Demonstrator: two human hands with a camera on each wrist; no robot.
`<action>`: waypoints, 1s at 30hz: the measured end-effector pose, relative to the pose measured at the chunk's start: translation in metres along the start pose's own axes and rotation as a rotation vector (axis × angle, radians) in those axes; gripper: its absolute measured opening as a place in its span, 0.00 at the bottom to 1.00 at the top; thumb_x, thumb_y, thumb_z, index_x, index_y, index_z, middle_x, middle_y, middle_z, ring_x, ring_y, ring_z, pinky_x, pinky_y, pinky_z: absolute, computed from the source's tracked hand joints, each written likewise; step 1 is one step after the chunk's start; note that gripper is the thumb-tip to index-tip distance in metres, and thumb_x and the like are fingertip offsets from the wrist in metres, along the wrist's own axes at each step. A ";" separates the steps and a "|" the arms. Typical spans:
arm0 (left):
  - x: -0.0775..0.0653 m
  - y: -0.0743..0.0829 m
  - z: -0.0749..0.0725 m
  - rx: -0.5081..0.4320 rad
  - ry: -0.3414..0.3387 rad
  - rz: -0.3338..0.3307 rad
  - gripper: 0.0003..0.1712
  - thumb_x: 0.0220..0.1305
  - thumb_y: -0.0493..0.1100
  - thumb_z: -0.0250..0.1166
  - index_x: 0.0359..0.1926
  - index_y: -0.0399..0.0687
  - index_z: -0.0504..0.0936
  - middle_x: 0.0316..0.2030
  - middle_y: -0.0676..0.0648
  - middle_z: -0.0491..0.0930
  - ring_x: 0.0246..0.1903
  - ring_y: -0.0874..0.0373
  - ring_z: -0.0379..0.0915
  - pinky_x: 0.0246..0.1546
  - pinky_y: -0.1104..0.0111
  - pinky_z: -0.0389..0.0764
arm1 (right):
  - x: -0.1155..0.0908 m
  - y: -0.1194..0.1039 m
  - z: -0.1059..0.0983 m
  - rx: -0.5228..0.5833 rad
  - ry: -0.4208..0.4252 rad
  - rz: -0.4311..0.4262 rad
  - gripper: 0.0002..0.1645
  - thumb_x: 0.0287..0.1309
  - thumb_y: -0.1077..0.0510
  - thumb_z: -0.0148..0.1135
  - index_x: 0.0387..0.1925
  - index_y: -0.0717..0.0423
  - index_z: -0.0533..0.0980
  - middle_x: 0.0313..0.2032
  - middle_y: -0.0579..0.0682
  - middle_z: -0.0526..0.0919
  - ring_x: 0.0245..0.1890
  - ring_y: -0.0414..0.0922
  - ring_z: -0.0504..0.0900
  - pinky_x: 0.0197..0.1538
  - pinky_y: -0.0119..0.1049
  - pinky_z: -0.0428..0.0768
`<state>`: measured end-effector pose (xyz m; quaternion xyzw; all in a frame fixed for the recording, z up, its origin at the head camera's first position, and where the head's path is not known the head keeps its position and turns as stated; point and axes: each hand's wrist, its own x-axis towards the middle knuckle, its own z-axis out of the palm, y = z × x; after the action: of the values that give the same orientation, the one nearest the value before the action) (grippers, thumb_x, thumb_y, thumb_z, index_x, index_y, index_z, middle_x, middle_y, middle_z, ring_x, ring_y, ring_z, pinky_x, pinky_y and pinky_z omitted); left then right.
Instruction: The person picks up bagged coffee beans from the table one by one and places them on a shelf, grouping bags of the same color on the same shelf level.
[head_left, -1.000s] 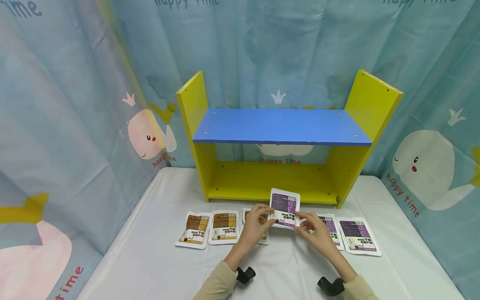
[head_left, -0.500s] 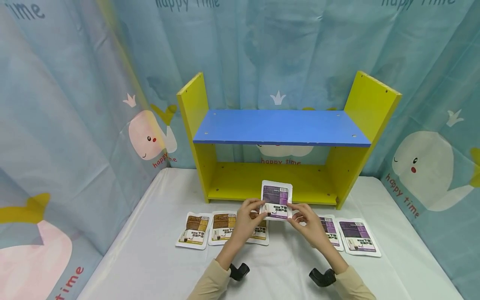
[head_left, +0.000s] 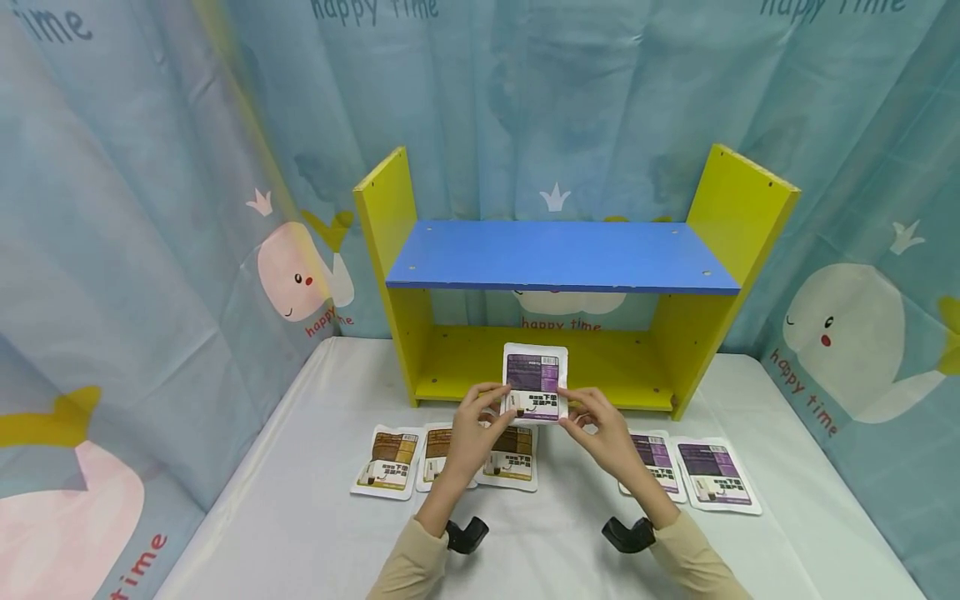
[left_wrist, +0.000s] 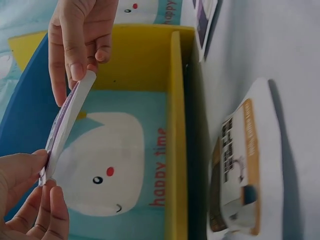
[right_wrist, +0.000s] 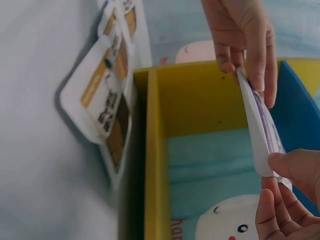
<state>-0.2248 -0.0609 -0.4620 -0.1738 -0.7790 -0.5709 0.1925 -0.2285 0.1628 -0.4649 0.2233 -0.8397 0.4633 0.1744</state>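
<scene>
A white pouch with a purple label is held up off the table, in front of the shelf's lower opening. My left hand pinches its left edge between thumb and fingers, and my right hand pinches the right edge. Both wrist views show the pouch nearly edge-on, thumbs on its printed face. Below, brown-labelled pouches lie on the table, one partly hidden by my left hand. Two more purple-labelled pouches lie to the right, one partly covered by my right forearm.
A yellow shelf unit with a blue upper board stands at the back of the white-covered table. Its yellow bottom board lies behind the held pouch. A printed blue curtain hangs behind and at both sides.
Both hands have moved left and slightly up toward the shelf with the purple-labelled pouch. The pouch has straightened from a slight tilt. The pouches on the table have not moved.
</scene>
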 end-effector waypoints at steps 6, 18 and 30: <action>0.005 0.008 -0.012 -0.018 0.063 0.017 0.21 0.54 0.38 0.68 0.52 0.45 0.80 0.51 0.47 0.74 0.35 0.53 0.73 0.32 0.71 0.80 | 0.014 -0.011 0.003 -0.006 -0.006 -0.069 0.28 0.51 0.61 0.67 0.56 0.47 0.75 0.43 0.46 0.74 0.31 0.37 0.76 0.34 0.29 0.80; 0.009 0.048 -0.037 0.019 0.173 0.134 0.20 0.52 0.29 0.66 0.49 0.30 0.79 0.48 0.34 0.75 0.37 0.42 0.74 0.35 0.57 0.80 | 0.033 -0.023 0.012 0.034 0.000 -0.231 0.29 0.49 0.65 0.67 0.56 0.52 0.74 0.46 0.48 0.74 0.31 0.38 0.77 0.34 0.32 0.81; 0.018 0.018 -0.050 0.080 0.272 0.212 0.17 0.54 0.37 0.68 0.47 0.40 0.82 0.49 0.45 0.77 0.44 0.52 0.73 0.39 0.70 0.77 | 0.052 -0.044 0.016 -0.006 -0.009 -0.313 0.28 0.51 0.63 0.66 0.56 0.54 0.74 0.47 0.50 0.74 0.34 0.41 0.76 0.40 0.38 0.80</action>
<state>-0.2260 -0.1027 -0.4246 -0.1681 -0.7453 -0.5342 0.3619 -0.2501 0.1171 -0.4166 0.3532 -0.7967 0.4270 0.2413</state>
